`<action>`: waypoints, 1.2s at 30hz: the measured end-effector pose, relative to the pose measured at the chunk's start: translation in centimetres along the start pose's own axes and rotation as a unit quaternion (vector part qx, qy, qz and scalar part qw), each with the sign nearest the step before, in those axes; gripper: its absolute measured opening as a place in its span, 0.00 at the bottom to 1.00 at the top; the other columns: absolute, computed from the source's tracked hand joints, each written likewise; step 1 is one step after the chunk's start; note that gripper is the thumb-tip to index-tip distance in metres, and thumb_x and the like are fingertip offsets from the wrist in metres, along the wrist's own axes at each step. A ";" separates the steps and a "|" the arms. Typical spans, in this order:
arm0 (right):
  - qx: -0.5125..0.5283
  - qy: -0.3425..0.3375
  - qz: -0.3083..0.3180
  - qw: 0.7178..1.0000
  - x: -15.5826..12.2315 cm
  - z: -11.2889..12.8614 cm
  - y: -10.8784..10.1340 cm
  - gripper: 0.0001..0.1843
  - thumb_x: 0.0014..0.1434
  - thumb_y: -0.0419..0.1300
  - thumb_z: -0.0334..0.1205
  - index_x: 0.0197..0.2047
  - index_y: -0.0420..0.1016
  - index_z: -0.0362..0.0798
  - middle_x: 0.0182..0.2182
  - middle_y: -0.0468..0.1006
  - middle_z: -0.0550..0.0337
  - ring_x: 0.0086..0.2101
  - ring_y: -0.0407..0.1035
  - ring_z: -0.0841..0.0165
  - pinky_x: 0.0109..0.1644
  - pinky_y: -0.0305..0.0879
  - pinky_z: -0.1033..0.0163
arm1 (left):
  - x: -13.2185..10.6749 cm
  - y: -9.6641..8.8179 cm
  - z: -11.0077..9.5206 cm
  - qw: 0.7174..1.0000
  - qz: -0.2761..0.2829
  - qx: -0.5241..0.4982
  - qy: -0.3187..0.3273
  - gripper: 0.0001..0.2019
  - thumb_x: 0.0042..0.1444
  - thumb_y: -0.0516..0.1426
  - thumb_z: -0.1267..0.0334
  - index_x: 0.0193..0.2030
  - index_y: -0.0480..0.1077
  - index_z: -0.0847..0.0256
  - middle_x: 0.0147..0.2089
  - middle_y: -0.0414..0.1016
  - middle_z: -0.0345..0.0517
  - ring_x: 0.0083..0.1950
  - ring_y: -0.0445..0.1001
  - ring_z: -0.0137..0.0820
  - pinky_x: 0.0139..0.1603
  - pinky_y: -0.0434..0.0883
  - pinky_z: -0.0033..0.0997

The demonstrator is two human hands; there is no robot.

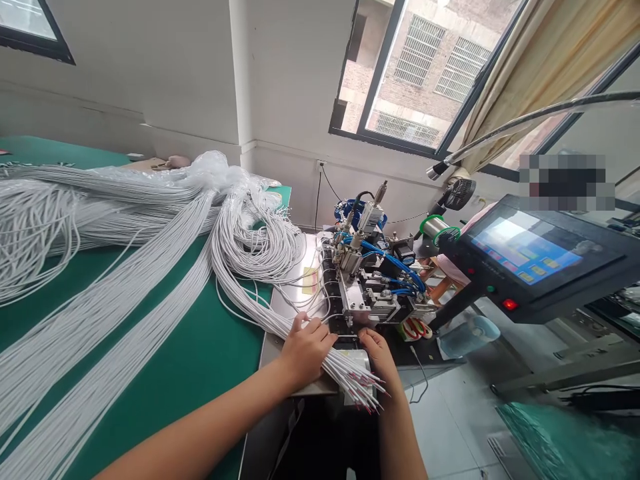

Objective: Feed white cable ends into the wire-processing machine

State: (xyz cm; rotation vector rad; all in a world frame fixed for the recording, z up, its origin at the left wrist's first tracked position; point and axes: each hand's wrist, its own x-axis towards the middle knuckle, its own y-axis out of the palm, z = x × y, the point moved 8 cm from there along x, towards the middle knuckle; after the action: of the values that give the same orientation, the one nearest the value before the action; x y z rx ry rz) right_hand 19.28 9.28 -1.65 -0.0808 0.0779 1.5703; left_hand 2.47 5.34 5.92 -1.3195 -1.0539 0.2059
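With the left hand curled snugly over the white cable bundle, ends spilling just past it, I'd stop those crowding the right hand beside it at the machine, whose pinch I can't make out.

The left hand grips white cables beside a machine.
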 end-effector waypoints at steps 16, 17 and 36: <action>-0.121 -0.043 0.037 0.991 -5.0 1.2 -2.8 0.24 0.56 0.59 0.59 0.25 0.67 0.46 0.22 0.64 0.63 0.25 0.56 0.70 0.29 0.52 0.65 | -0.2 -0.4 -0.1 1.000 -0.022 -0.007 0.004 0.17 0.44 0.56 0.70 0.43 0.70 0.58 0.39 0.74 0.46 0.45 0.69 0.38 0.53 0.50 0.45; -0.130 -0.039 0.056 0.989 -5.6 1.4 -2.9 0.24 0.58 0.58 0.59 0.25 0.67 0.46 0.22 0.63 0.63 0.24 0.55 0.70 0.28 0.51 0.66 | -0.2 -0.3 0.0 1.000 -0.019 -0.007 0.003 0.17 0.44 0.56 0.70 0.43 0.70 0.58 0.39 0.74 0.46 0.45 0.69 0.39 0.53 0.50 0.45; -0.169 -0.070 0.044 0.982 -6.1 3.5 -2.8 0.19 0.59 0.59 0.54 0.28 0.71 0.46 0.24 0.67 0.62 0.26 0.58 0.69 0.30 0.53 0.65 | -0.3 -0.9 0.0 0.998 -0.064 -0.015 0.013 0.18 0.45 0.54 0.74 0.45 0.69 0.59 0.46 0.75 0.46 0.49 0.69 0.38 0.58 0.47 0.48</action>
State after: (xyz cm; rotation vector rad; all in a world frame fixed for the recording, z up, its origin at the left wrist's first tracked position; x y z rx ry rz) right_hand 22.07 3.56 2.46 -0.2346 -0.3008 1.6598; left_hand 1.92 4.88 6.56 -1.2732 -1.1182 0.0771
